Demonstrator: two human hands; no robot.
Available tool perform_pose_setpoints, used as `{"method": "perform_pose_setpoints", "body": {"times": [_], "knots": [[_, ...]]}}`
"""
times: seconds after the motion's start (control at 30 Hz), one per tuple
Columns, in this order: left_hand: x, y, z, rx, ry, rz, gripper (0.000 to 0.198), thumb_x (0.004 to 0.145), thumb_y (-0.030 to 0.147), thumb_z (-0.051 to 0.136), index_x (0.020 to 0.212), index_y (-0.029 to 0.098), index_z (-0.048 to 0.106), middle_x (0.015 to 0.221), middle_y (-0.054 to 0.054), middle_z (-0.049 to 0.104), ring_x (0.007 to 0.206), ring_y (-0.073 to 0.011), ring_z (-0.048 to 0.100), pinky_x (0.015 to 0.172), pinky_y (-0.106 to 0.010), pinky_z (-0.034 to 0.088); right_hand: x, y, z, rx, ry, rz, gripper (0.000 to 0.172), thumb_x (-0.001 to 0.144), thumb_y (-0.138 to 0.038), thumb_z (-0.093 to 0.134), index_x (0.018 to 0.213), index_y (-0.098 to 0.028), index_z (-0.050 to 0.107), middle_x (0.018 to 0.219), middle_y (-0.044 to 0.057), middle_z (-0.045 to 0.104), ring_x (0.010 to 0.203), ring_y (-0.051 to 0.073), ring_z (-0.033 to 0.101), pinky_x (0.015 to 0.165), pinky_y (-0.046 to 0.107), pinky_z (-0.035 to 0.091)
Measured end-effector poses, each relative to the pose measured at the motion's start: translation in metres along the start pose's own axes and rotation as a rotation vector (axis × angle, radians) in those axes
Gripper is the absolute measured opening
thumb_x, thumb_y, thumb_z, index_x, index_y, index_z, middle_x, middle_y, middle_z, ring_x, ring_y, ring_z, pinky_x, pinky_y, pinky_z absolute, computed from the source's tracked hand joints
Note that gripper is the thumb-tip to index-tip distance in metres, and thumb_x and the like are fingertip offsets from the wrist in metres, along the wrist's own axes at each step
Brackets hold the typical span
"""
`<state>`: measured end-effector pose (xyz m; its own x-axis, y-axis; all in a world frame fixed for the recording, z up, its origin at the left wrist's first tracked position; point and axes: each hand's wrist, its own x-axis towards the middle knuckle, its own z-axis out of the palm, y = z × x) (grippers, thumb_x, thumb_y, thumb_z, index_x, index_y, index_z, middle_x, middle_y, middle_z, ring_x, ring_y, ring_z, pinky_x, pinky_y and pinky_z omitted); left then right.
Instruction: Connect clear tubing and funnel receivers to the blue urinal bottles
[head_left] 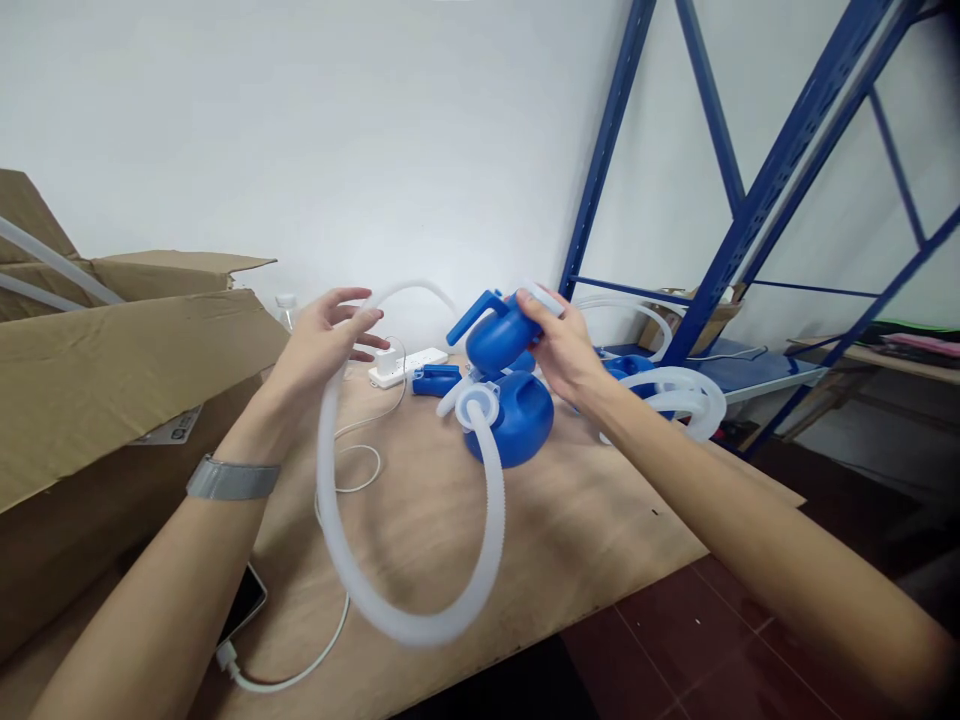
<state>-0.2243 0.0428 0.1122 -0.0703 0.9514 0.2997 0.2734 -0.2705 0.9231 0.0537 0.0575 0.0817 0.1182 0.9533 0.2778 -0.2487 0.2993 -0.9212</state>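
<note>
A blue plastic bottle with a handle [499,340] is in my right hand [562,340], whose thumb and fingers close around its right end. Just below is a rounded blue bottle body [517,430]; I cannot tell whether the two touch. A white collar [477,408] sits at its left side, and a translucent corrugated hose [420,628] runs from it in a hanging loop. The hose rises to my left hand [337,325], which holds it loosely with the fingers spread, then arches rightward behind the upper bottle. My palm hides part of the hose.
An open cardboard box [142,350] with hoses inside stands at left. Behind are a power strip [409,368] and another blue bottle [436,380]. A phone [244,600] and white cable lie near my left arm. Coiled hose [686,395] and a blue rack [780,170] are at right.
</note>
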Motion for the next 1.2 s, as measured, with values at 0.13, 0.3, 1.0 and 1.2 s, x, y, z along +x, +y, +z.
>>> {"method": "perform_pose_setpoints", "body": {"times": [0.13, 0.3, 1.0, 1.2], "knots": [[0.002, -0.007, 0.001, -0.088, -0.069, -0.082, 0.051, 0.099, 0.024, 0.066, 0.148, 0.012, 0.057, 0.137, -0.019, 0.068, 0.087, -0.0211, 0.078, 0.06, -0.026, 0.058, -0.011, 0.018, 0.011, -0.095, -0.047, 0.144, 0.086, 0.063, -0.065, 0.09, 0.132, -0.025, 0.059, 0.138, 0.006, 0.064, 0.116, 0.019, 0.066, 0.081, 0.024, 0.057], [0.008, -0.017, -0.002, -0.183, -0.114, -0.151, 0.049, 0.106, 0.028, 0.057, 0.152, 0.01, 0.055, 0.144, -0.019, 0.064, 0.095, -0.0219, 0.078, 0.061, -0.024, 0.059, -0.022, 0.037, 0.018, -0.266, -0.136, 0.113, 0.077, 0.069, -0.076, 0.082, 0.116, -0.017, 0.068, 0.117, 0.007, 0.07, 0.099, 0.015, 0.065, 0.082, 0.023, 0.053], [0.017, -0.06, -0.014, -0.108, -0.218, -0.373, 0.072, 0.089, 0.014, 0.058, 0.16, 0.017, 0.042, 0.134, -0.017, 0.071, 0.098, -0.0261, 0.078, 0.085, -0.039, 0.063, -0.044, 0.033, -0.029, -0.45, -0.151, -0.123, 0.071, 0.067, -0.079, 0.079, 0.096, -0.017, 0.06, 0.081, 0.004, 0.062, 0.072, 0.016, 0.059, 0.063, 0.027, 0.048], [0.019, -0.057, -0.014, -0.377, -0.14, -0.347, 0.049, 0.09, 0.019, 0.065, 0.139, 0.017, 0.062, 0.133, -0.017, 0.071, 0.105, -0.0256, 0.076, 0.08, -0.034, 0.063, -0.038, 0.028, -0.048, -0.283, 0.051, -0.059, 0.076, 0.064, -0.085, 0.078, 0.1, -0.021, 0.057, 0.082, 0.007, 0.068, 0.062, 0.02, 0.064, 0.054, 0.032, 0.05]]}}
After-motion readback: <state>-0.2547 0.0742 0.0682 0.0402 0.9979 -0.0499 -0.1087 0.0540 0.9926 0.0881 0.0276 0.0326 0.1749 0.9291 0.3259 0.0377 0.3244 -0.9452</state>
